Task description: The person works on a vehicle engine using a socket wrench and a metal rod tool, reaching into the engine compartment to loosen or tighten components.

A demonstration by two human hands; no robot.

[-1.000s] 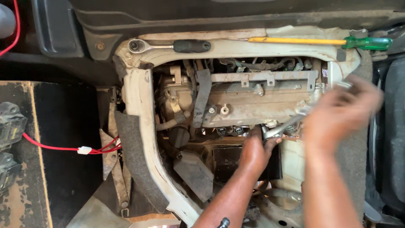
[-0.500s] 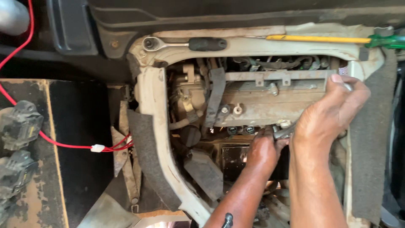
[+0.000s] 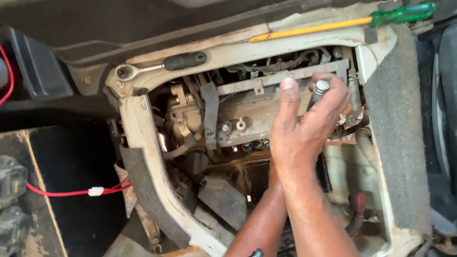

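Over the engine (image 3: pixel 266 119), right hand (image 3: pixel 304 128), fingers clamped on a metal tool (image 3: pixel 318 93). Left hand hidden behind it, fingers impossible to tell. Far off on the frame (image 3: pixel 143 138): ratchet (image 3: pixel 164 64) left, screwdriver (image 3: pixel 342 24) right.

Single head-worn view, looking steeply down, close over an open engine bay (image 3: pixel 247 123), no second view

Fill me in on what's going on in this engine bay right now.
A person is reaching both arms into an open engine compartment. The right hand grips a tool with a rounded metal handle end over the engine. The left hand is hidden behind the right forearm. A ratchet wrench and a green-handled screwdriver lie unused on the upper body edge.
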